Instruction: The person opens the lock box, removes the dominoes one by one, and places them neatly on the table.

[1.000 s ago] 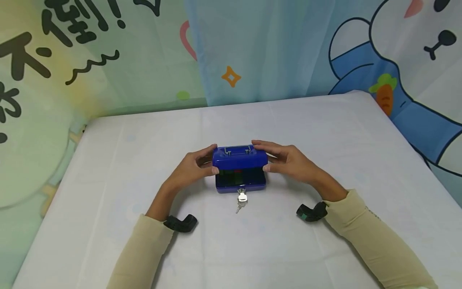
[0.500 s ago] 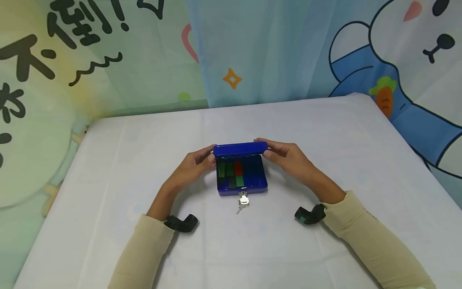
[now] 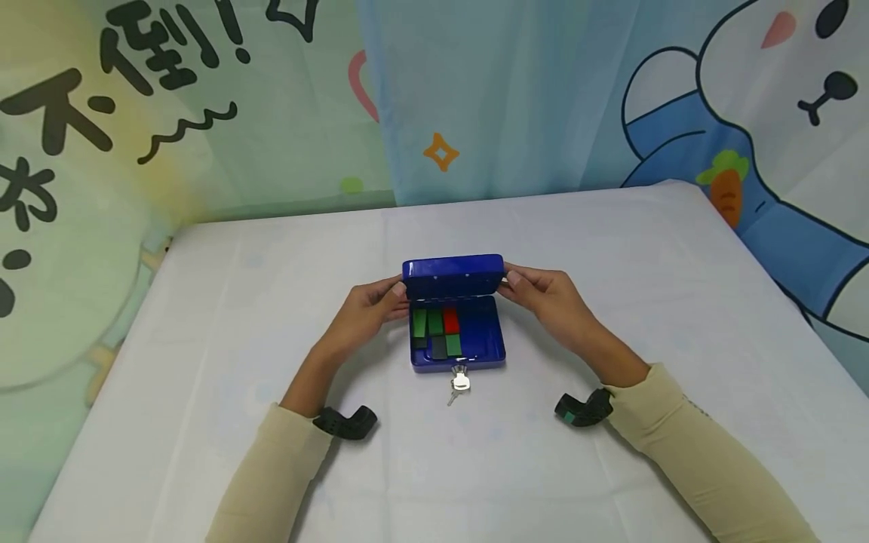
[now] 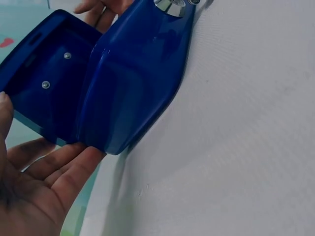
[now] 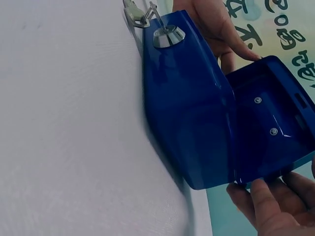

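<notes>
A blue metal cash box (image 3: 484, 332) stands on the white-covered table with its lid (image 3: 452, 276) raised. My left hand (image 3: 361, 317) holds the lid's left side, thumb at the front edge and fingers along the side. On the opposite side, my right hand (image 3: 553, 298) grips the lid in the same way. Green blocks (image 3: 419, 323), a red block (image 3: 451, 320) and dark blocks (image 3: 438, 348) lie in the left part of the box. Keys (image 3: 460, 379) hang from the front lock, whose silver cylinder (image 5: 169, 37) shows in the right wrist view.
The white tabletop (image 3: 448, 467) extends around the box. A printed curtain (image 3: 509, 98) hangs behind the table's far edge. Black wrist devices (image 3: 346, 423) sit at both sleeve cuffs.
The lid has swung up and back from partly closed to raised, exposing the blocks inside. Both hands have stayed at its sides and turned with it. The box body has barely moved.
</notes>
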The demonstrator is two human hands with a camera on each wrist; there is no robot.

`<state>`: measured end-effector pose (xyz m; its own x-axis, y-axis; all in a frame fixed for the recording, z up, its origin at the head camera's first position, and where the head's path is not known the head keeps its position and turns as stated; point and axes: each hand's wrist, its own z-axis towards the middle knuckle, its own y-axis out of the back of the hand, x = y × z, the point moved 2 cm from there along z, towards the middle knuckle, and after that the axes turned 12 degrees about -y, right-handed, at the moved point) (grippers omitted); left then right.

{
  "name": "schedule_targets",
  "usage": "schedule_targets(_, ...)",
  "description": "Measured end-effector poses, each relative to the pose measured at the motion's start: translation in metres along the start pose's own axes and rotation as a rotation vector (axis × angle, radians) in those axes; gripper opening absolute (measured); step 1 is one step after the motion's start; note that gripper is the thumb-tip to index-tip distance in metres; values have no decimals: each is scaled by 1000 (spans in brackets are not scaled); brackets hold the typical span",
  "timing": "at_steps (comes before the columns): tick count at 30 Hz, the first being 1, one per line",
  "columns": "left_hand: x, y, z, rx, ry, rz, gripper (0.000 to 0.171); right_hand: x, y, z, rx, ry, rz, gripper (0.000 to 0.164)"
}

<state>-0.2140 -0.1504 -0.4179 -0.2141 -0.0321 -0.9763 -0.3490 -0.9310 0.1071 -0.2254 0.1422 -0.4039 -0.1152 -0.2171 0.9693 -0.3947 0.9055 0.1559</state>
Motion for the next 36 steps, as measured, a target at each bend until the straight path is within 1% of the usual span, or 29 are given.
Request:
schedule_targets(5,0,-1,0,-32,13,21,50,-2,1,1,55,-44,23,48)
schedule_targets(8,0,-1,-1,-50,34,29,51,-3,2,0,111,-63,62,49)
schedule_targets(13,2,-1,-3,-82,77,34,51,-2,0,-1,212,-95,190,52)
schedule_targets(18,3,-1,-3,-94,80,45,49,0,0,0,234,-145,346,50)
schedule_targets(20,4,-1,-2,-98,83,50,47,1,0,1,234,-178,387,49)
schedule_targets(23,4,-1,-1,-101,101,55,44,2,0,0,236,-212,418,49)
schedule_targets(26,5,0,-1,-83,147,37,45,2,0,0,231,-229,418,48)
schedule_targets(28,6,2,-1,-65,175,22,49,3,0,1,215,-248,408,46)
schedule_targets(30,8,3,-2,-49,202,38,55,4,0,1,191,-272,391,45)
schedule_targets(32,10,4,-3,-45,217,56,57,6,1,1,159,-296,364,45)
schedule_targets(34,10,3,-4,-46,228,86,58,9,5,0,107,-295,342,46)
schedule_targets(36,10,2,-5,-44,232,104,57,13,10,-3,49,-275,328,46)
